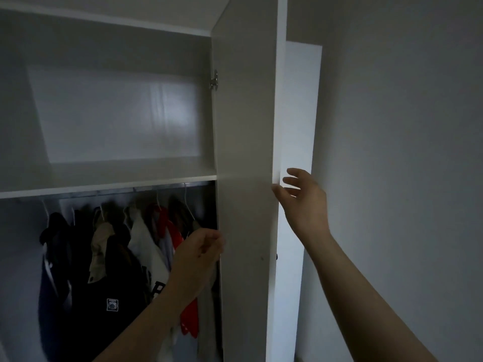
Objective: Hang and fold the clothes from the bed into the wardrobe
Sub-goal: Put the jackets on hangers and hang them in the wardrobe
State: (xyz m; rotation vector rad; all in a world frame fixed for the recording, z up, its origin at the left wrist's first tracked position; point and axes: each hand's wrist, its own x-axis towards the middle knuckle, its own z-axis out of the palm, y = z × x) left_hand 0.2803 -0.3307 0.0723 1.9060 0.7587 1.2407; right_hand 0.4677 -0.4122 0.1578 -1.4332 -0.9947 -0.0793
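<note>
Right grip (pixel 304 202) spread open at stiff door (pixel 245 152) edge; left grip (pixel 201 253) curled by soft, light clothes (pixel 125 252), hold unclear. Best take hangers (pixel 157 199) by hooks.

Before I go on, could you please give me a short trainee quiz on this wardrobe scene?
1. True or false: the wardrobe door is shut.
2. The right hand at the door's outer edge is: A spread open, B a tight fist, C out of view.
3. Fill in: the clothes hang below a white ____.
Key: 1 false; 2 A; 3 shelf.
</note>
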